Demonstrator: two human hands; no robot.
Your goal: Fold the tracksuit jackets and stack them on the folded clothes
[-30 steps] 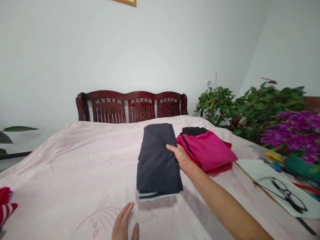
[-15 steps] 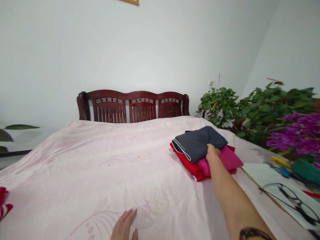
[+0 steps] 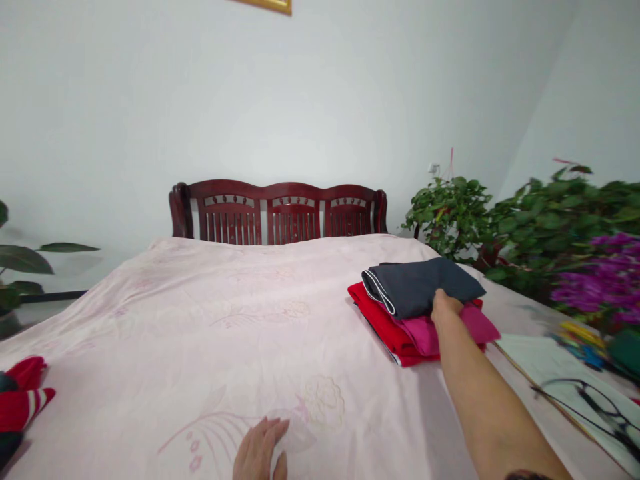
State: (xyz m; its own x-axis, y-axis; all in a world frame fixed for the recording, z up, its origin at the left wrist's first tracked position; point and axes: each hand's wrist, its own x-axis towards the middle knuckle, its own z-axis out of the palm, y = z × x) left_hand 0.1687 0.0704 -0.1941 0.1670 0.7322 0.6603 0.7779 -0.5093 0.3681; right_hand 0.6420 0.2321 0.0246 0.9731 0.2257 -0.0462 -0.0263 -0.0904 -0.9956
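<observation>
A dark-red slatted wooden backrest (image 3: 293, 192) stands far off against the white wall (image 3: 320, 100), below a gold frame (image 3: 270, 4). Right: leafy plants (image 3: 453, 210), purple flowers (image 3: 583, 288) and, nearer, eyeglasses (image 3: 597, 401) on pale paper (image 3: 530, 353). Left: a broad-leaved plant (image 3: 25, 259).

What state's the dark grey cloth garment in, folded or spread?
Folded: the dark grey cloth garment forms a compact bundle, white edging doubled at its left end; the right hand at its near edge.

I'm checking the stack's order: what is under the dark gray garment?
A magenta garment and red fabric show beneath the dark gray garment, on the pink bedspread. The right arm hides part of the magenta garment; what lies deeper cannot be seen.
</observation>
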